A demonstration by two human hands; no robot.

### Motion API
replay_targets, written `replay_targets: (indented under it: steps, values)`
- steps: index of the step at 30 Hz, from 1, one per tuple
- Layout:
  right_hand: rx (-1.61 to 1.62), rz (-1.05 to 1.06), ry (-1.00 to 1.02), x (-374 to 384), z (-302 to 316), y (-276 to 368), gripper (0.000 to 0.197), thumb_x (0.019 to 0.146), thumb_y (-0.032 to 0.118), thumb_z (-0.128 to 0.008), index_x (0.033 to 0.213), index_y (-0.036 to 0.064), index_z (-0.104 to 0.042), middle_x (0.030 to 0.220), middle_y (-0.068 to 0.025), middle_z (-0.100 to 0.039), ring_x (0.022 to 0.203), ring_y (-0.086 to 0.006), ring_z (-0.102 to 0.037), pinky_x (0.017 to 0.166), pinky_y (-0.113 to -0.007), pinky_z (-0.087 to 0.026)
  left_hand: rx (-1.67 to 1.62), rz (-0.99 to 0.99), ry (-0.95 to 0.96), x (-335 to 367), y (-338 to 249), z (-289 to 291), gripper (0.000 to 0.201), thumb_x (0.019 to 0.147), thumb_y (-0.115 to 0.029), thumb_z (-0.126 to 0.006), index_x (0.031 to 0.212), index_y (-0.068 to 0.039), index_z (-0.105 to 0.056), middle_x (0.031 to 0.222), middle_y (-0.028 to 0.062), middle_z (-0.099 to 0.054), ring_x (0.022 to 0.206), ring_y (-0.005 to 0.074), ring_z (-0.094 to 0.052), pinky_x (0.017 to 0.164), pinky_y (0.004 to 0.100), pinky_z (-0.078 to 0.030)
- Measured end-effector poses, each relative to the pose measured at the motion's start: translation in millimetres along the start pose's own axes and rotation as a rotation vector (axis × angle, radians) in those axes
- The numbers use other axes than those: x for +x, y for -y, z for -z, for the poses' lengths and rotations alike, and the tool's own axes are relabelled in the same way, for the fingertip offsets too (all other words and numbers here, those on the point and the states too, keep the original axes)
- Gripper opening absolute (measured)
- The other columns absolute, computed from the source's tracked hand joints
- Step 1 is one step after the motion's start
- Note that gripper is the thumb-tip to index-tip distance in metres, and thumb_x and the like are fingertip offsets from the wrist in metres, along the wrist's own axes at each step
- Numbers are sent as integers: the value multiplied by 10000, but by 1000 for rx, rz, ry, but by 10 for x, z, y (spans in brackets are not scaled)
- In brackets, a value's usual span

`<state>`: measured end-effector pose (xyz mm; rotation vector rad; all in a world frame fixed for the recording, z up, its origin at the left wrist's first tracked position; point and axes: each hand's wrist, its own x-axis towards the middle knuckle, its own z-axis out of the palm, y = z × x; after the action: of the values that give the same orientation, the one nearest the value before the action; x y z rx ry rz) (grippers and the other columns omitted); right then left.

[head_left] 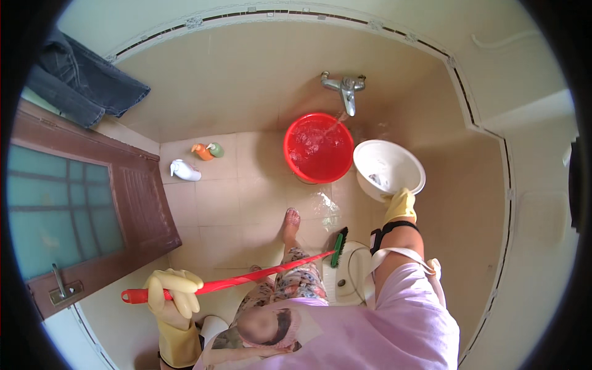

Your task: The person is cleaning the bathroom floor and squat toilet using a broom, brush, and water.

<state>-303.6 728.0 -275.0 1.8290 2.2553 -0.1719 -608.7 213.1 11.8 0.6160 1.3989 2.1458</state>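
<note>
On the floor (216, 200), a bucket (322, 177) is filling; left fingers (177, 282) are grasping a brush (246, 280), right fingers (402, 198) gripping a basin (396, 161), apparently steadying it; moving it is seemingly calling for firmness.

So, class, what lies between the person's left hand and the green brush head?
In the head view, the red handle spans that stretch, running from the left hand across the patterned trousers to the green brush head.
</note>
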Motion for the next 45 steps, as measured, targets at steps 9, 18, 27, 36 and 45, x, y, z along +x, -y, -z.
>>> replay_targets:
  steps: [9, 18, 27, 36, 45]
  values:
    - [1385, -884, 227, -1477, -727, 168, 312, 865, 79, -571, 1125, -88, -610, 931, -225, -700, 776, -373, -720, 575, -456, -588, 591, -397, -163, -388, -471, 311, 244, 965, 50, -437, 740, -44, -432, 553, 9, -376, 425, 83, -286, 451, 230, -281]
    - [951, -385, 147, -744, -646, 883, 375, 878, 231, -602, 1082, -78, -664, 886, -241, -705, 750, -344, -726, 638, -427, -594, -45, -143, -100, 193, -350, 209, 506, 1057, -241, -370, 604, -49, -489, 329, 20, -416, 248, 92, -282, 424, 224, -282]
    - [1040, -549, 121, 656, -543, 2321, 607, 1017, 345, -383, 1539, 61, -260, 1501, -226, -414, 1321, -324, -483, 1069, -371, -391, 243, -89, -329, 742, -136, -172, 570, 1011, -529, -422, 588, -175, -279, 532, -24, -242, 518, 148, -316, 537, 369, -279]
    - [517, -295, 236, 1173, -1989, 2476, 451, 966, 236, -487, 1346, -4, -454, 1234, -195, -572, 1079, -307, -618, 867, -371, -492, 17, 31, 131, 1425, 115, -330, 495, 1048, -479, -373, 651, -184, -353, 572, 12, -316, 520, 148, -372, 565, 336, -303]
    - [1364, -692, 364, 522, -1754, 1820, 375, 873, 118, -589, 1130, -154, -579, 952, -236, -686, 814, -342, -719, 613, -410, -605, 174, 70, -121, 1228, 36, -220, 437, 1064, -359, -334, 664, -182, -330, 567, -8, -304, 514, 139, -314, 554, 327, -287]
